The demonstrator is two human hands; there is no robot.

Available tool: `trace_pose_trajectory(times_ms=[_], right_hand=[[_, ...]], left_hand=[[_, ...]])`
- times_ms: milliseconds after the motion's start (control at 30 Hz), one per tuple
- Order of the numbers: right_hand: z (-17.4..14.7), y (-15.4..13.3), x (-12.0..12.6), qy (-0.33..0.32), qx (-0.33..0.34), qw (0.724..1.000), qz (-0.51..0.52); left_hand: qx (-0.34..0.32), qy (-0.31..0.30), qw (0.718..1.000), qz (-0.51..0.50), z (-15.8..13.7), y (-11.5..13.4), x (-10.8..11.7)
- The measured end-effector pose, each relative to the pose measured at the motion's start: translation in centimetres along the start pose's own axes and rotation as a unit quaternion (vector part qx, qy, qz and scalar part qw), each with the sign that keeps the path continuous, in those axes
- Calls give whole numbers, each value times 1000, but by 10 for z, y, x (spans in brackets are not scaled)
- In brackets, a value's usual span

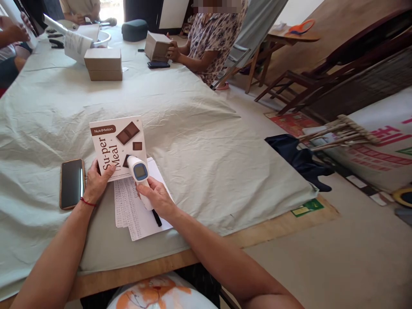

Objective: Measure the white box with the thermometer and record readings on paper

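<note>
My left hand [97, 181] grips the lower left edge of a white and brown food box [119, 137] printed "NutriMotion Su-per Meal" with chocolate pictures; the box is tilted up toward me. In my right hand [157, 196] is a white infrared thermometer [140, 171], held by its handle, its small blue-edged screen facing me. The thermometer's head overlaps the front of the box; I cannot tell if they touch. Under both lie sheets of paper [151, 227] with rows of writing, and a black pen [157, 218] on them. A phone [72, 183] lies left of my left hand.
A pale cloth [206, 171] covers the table. Farther back stand a brown cardboard box [103, 65], a white basin [104, 39] and a dark case [134, 30]. Across the table a person [212, 47] holds another carton [157, 46] beside a phone [159, 65]. Wooden chairs [289, 81] stand right.
</note>
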State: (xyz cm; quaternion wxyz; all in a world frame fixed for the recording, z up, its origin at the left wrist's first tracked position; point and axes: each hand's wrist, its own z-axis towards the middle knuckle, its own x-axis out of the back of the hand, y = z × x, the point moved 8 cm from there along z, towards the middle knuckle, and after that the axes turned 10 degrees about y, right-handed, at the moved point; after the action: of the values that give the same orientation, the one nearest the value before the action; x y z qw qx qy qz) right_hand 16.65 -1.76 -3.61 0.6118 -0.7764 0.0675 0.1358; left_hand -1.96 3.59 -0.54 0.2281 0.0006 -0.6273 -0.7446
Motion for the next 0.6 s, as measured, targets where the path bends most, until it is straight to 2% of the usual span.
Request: trace_pose_trajectory(times_ms=[167,300,433,600], right_hand=[[-3,-2,-6,-33,1,999,38],[-6,-6,3,5,0,999,46],[-9,-15,16,41,28,997,52],[-9,-22,23,57,52,996,33]], left_hand=[[38,4,999,-4,1,-6,3],[46,14,999,-5,2,-8,4],[50,18,999,4,3,-10,5],[54,15,998,4,4,-11,5]])
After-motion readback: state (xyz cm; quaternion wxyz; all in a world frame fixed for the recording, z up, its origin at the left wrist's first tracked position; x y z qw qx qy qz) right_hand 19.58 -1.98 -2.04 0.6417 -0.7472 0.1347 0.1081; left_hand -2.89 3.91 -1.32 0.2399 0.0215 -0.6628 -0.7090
